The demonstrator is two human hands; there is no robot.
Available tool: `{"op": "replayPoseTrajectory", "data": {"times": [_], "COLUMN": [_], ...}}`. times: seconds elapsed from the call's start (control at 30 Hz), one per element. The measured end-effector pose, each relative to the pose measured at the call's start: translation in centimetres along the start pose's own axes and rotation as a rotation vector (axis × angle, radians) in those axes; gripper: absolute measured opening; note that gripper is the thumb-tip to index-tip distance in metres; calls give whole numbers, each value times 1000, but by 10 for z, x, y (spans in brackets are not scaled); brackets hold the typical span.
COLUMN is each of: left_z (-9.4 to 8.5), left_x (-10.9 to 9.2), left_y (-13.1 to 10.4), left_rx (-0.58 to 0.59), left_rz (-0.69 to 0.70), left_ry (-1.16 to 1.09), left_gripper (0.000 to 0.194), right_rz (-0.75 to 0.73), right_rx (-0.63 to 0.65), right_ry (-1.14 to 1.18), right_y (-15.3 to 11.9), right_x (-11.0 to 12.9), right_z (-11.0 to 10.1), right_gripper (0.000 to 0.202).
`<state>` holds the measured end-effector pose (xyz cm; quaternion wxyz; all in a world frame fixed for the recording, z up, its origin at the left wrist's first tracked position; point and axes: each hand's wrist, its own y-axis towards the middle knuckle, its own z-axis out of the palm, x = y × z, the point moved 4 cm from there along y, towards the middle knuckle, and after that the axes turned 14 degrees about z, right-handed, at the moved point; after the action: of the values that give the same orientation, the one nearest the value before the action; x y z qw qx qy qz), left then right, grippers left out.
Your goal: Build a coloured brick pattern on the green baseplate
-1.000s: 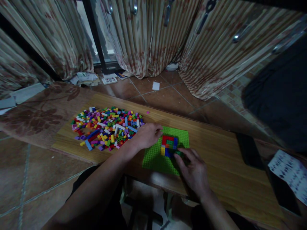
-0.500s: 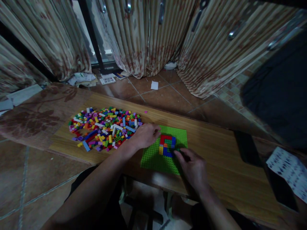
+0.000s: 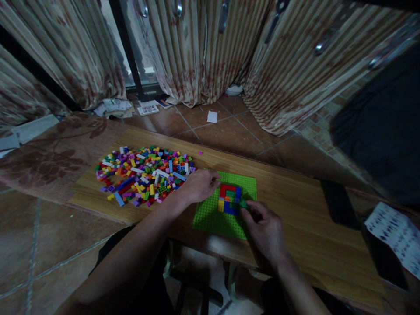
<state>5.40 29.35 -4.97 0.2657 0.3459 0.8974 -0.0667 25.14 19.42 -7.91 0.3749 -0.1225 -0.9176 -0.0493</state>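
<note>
A green studded baseplate (image 3: pixel 213 218) lies on the wooden table. On it, red, blue, yellow, orange and green bricks form a small blocky shape (image 3: pixel 229 189). My right hand (image 3: pixel 265 225) is at the shape's right side, thumb and forefinger pinching a dark green brick (image 3: pixel 243 203). Over the baseplate's upper left edge rests my left hand (image 3: pixel 201 184), its fingers curled together; what they hold, if anything, is too small to make out. Just left of that hand spreads a heap of loose, many-coloured bricks (image 3: pixel 144 175).
The wooden table (image 3: pixel 295 210) runs to the right, where a black flat object (image 3: pixel 339 204) and a printed sheet (image 3: pixel 393 232) lie. A patterned cloth (image 3: pixel 49 162) covers its left end. Striped curtains (image 3: pixel 203 52) hang behind. A pink brick (image 3: pixel 200 152) lies near the far edge.
The green brick in my right hand shows more clearly, and that hand has shifted very slightly. My left hand has stayed nearly where it was.
</note>
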Motion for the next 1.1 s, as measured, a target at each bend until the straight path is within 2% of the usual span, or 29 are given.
{"op": "replayPoseTrajectory", "data": {"times": [0.13,0.27,0.53,0.77,1.1], "left_z": [0,0,3,2,5], "left_x": [1,4,3,2,4], "left_y": [0,-1,-1,0,0], "left_rx": [5,13,23,28,26], "left_rz": [0,-1,-16,-13,-4], "left_ry": [4,5,8,14,19], "left_gripper": [26,26,26,25,27], "right_rz": [-54,-68,-9,93,35], "right_rx": [53,43,16,-50,-147], "right_ry": [-21,-10,4,-29,-246], "right_y": [-2,-2,6,7,-1], "right_x": [7,6,-1,-2,5], "right_z": [2,2,5,3,5], "right_gripper": [25,25,30,36,38]}}
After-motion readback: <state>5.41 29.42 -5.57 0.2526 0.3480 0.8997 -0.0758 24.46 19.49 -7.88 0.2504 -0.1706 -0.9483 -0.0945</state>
